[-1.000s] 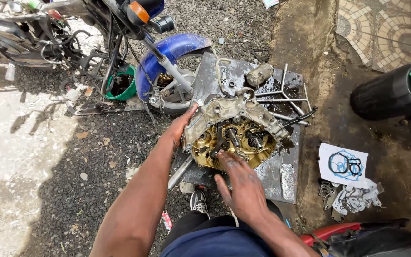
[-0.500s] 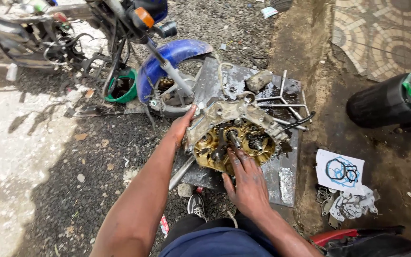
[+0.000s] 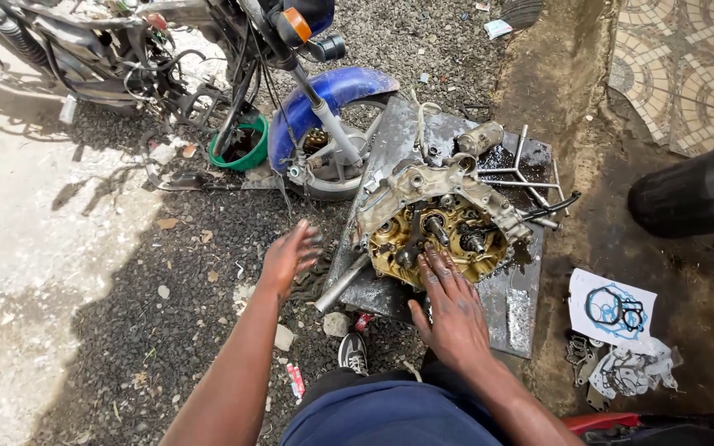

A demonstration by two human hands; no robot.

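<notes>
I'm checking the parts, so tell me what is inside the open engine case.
Inside the engine case are gears and shafts, oily. The right hand covers the near edge, hiding what lies beneath.

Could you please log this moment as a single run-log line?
right hand: fingertips on open engine case | left hand: off case, blurred, in air | case on metal sheet | motorcycle behind

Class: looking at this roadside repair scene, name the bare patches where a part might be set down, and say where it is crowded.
Free: the pale ground left of the left hand, and the near right corner of the metal sheet beside the right hand. Crowded: around the engine case, the rods behind it, and the gaskets.
</notes>
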